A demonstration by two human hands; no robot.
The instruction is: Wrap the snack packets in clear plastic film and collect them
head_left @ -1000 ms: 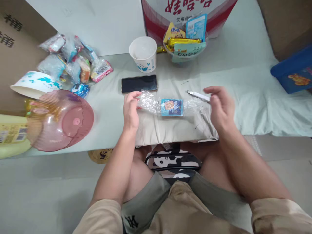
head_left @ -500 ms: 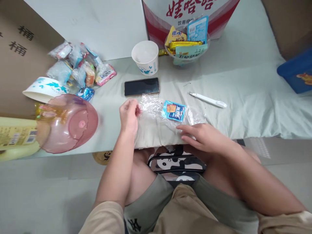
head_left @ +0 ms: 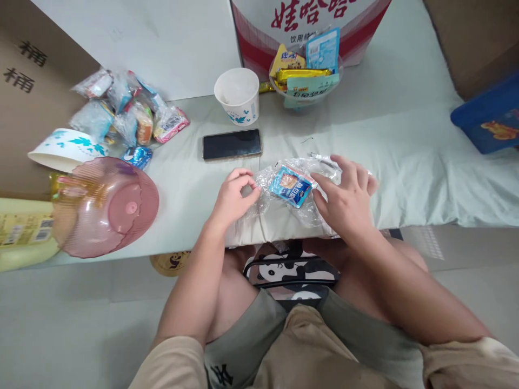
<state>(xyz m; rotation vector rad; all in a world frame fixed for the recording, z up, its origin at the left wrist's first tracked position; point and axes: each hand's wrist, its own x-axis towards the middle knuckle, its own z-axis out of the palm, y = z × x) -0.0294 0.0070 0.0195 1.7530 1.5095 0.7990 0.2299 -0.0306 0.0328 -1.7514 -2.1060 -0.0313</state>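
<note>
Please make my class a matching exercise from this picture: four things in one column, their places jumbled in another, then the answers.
Things
1. Flat blue rectangular snack packet with a food picture
2. Black-screened rectangular phone
3. Translucent pink plastic bowl
4. Dark blue container with an orange-brown picture

Places
A. Nearest of the four to the picture's left edge
B. Just in front of the upright white leaf-print paper cup
C. By the right edge
D. Between the left hand and the right hand

Pairs
1-D
2-B
3-A
4-C

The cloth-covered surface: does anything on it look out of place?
Yes: at the left, behind the pink bowl, a leaf-patterned paper tub looks tipped or upturned; odd because a similar tub behind the phone stands upright.
</note>
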